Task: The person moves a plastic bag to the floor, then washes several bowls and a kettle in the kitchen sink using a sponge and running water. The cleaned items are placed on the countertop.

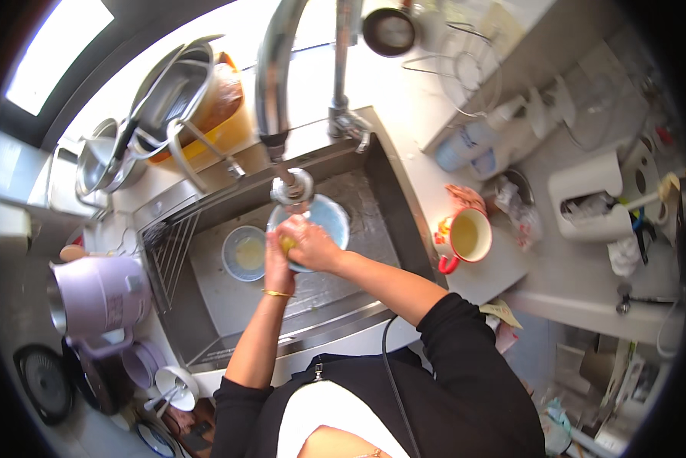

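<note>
Both hands are together under the sink faucet (292, 186), above a light blue bowl (334, 220) in the stainless steel sink (371, 246). My left hand (277, 263), with a gold bracelet at the wrist, supports a small yellow-green object (287, 243) from the left. Over its right side curls my right hand (311, 243). The fingers hide most of the object, so I cannot tell whether it is a fruit or something else. Water appears to run onto the fingers. A smaller clear bowl (244, 253) with pale contents rests left of the hands.
A wire rack (174, 257) lines the sink's left side. Beside it lies a lilac appliance jug (100, 297). Metal pans (177, 91) and a yellow container (228, 114) are behind the sink. A red-handled mug (463, 235) with liquid stands at the right edge.
</note>
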The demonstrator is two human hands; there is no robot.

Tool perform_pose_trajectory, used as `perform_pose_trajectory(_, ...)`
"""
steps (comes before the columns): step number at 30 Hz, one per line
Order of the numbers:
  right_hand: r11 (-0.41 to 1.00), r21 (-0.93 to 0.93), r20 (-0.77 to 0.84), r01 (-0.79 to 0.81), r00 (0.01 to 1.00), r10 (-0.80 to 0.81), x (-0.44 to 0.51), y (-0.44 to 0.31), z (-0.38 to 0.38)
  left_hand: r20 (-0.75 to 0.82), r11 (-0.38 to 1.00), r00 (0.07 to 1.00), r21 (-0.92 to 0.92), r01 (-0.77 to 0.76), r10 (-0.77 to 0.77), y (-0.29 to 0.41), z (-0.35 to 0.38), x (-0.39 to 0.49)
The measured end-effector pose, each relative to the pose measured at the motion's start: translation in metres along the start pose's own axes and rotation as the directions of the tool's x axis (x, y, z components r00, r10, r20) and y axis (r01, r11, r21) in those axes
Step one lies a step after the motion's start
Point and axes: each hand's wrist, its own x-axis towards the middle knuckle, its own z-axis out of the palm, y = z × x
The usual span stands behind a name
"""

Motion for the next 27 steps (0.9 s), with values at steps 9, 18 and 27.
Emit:
perform_pose_trajectory(9,0.904,-0.417,0.051,0.093,0.996,-0.079,-0.034,-0.017,-0.092,-0.025,0.989,0.998,-0.138,0.056,-0.060,-0.005,-0.026,0.025)
perform_pose_trajectory(18,0.967,-0.203,-0.331,0.154,0.919,-0.215,-0.046,-0.029,-0.059,0.311,0.677,0.886,-0.572,0.463,-0.343,-0.052,0.003,0.036)
perform_pose_trajectory(27,0.992,-0.127,-0.360,-0.007,0.932,-0.039,0.029,-0.007,-0.042,0.304,0.472,0.742,-0.615,0.631,-0.597,-0.038,0.011,0.008)
